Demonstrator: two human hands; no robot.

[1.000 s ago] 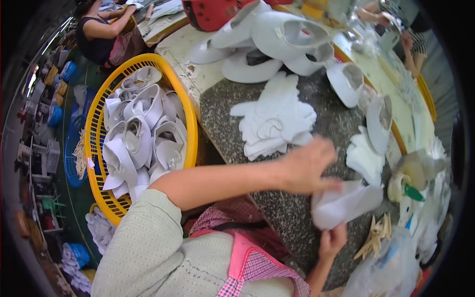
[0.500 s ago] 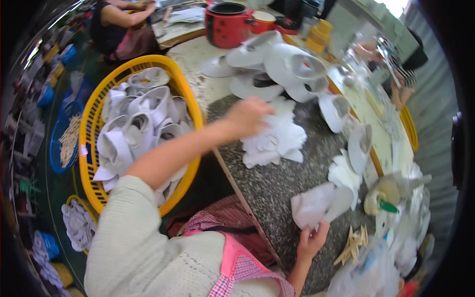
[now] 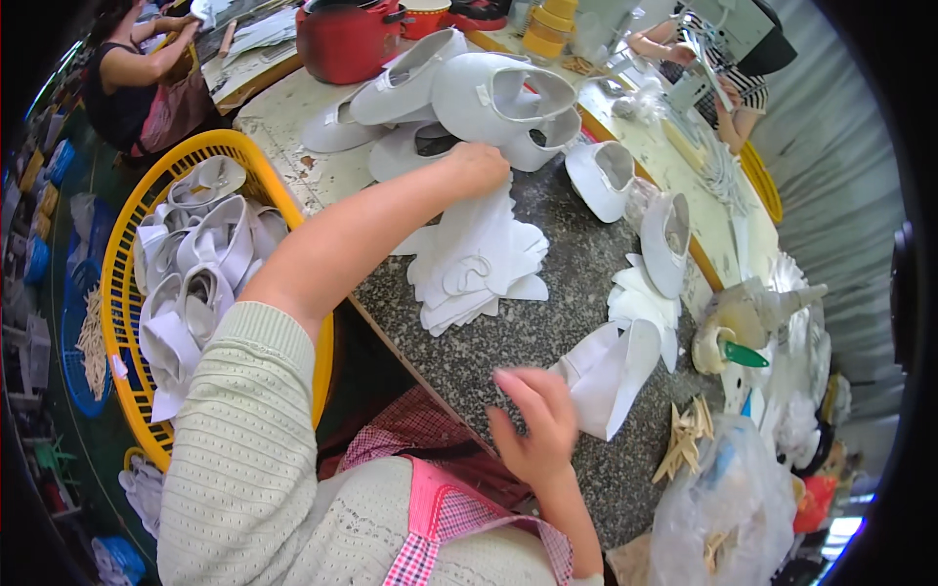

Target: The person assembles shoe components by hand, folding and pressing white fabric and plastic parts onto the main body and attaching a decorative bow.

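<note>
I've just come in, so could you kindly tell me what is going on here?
At a dark speckled work surface, the person's left hand is at the far end of a stack of white cut pieces, near white shoes; whether it holds one is unclear. The open right hand is beside a curved white piece. A yellow basket on the left holds white shoe parts.

Matt, cloth-like shoe pieces (image 3: 474, 234), smooth plastic basket (image 3: 322, 369), glossy crinkled plastic bag (image 3: 723, 518)

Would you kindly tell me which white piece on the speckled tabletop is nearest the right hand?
The folded white piece with two raised flaps, right beside the right hand; the fanned stacks and white shoes lie farther off.
</note>
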